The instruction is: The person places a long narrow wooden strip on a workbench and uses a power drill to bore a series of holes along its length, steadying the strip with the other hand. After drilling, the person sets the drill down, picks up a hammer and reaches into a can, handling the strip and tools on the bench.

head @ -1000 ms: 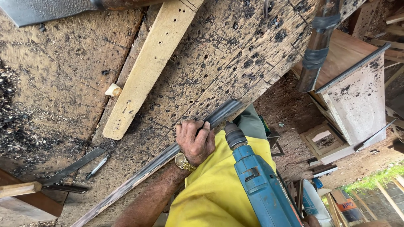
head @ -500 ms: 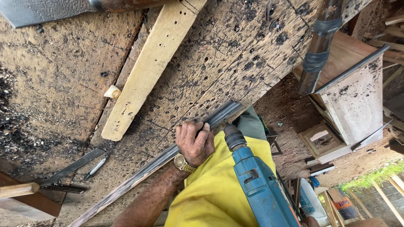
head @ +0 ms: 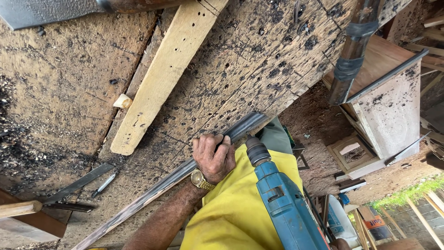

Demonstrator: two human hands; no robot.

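We see left hand (head: 213,157) clamped around dark metal strip (head: 175,173) at near edge of scarred workbench (head: 249,60). Blue drill (head: 282,199) just right; right hand out of frame, grip unknown.

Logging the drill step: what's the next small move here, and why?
Probably swing the drill chuck tip over onto the dark strip. The left hand already pins the strip along the bench edge, while the chuck sits just off the strip, beside the fingers.
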